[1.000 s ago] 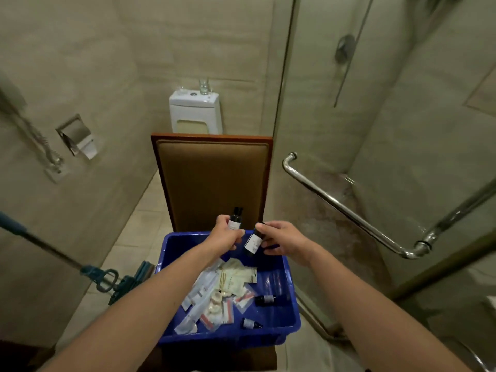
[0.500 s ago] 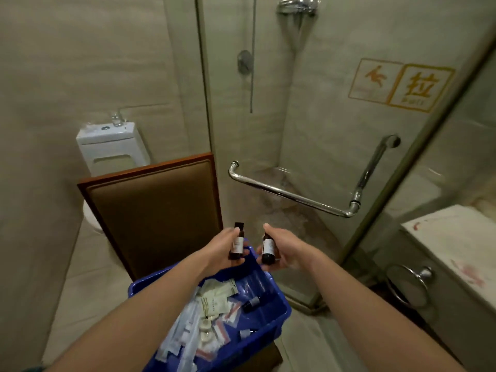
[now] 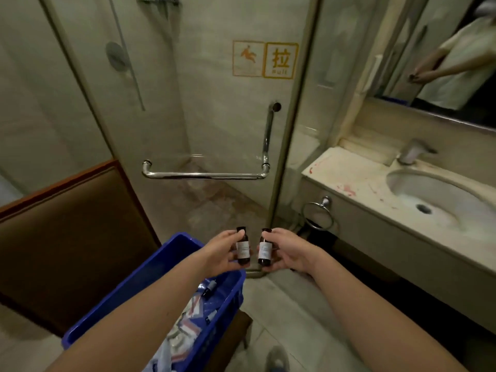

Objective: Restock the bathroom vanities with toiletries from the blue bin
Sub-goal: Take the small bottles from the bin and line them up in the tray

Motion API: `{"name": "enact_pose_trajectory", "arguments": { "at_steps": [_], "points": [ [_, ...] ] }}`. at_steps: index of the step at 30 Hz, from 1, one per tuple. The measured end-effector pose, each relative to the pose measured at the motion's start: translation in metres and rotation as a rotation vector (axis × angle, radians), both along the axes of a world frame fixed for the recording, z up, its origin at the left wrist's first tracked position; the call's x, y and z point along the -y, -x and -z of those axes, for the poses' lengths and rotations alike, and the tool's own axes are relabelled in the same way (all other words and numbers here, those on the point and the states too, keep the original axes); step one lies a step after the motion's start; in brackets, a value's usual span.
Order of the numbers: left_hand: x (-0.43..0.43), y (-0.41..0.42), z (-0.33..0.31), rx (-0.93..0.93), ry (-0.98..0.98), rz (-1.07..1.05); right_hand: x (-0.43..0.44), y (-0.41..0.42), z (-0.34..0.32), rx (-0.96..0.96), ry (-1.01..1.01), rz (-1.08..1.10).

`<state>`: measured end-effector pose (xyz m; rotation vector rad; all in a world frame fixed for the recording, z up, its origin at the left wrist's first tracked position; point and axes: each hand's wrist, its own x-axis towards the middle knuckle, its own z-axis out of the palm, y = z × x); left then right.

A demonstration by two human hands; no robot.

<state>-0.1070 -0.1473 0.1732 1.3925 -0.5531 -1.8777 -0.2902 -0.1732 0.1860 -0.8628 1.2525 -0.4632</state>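
Both hands have swung right since the earlier frame, toward the pale stone vanity counter [image 3: 346,175] with its oval white basin [image 3: 429,194]. The left hand [image 3: 222,253] curls round a small dark brown bottle with a white label [image 3: 243,249], held upright, and the right hand [image 3: 291,255] grips a matching dark bottle [image 3: 264,251] just beside it, not touching. Sachets [image 3: 188,328] and another small bottle [image 3: 210,287] lie in the blue plastic bin [image 3: 150,277] under the left forearm.

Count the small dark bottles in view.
3. A bottle in the left hand, another bottle in the right hand, a third bottle in the blue bin. More may be hidden there.
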Motion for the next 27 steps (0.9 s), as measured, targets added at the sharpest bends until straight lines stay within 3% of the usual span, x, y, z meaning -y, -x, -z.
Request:
{"name": "enact_pose_trajectory", "arguments": {
  "at_steps": [10,27],
  "points": [
    [0.019,0.110,-0.020,0.042,0.047,0.248,-0.021,0.107,-0.016,-0.044,0.091,0.174],
    [0.091,0.348,-0.022,-0.036,0.216,0.505,0.010,0.345,-0.041,0.075,0.177,0.319]
  ]
}}
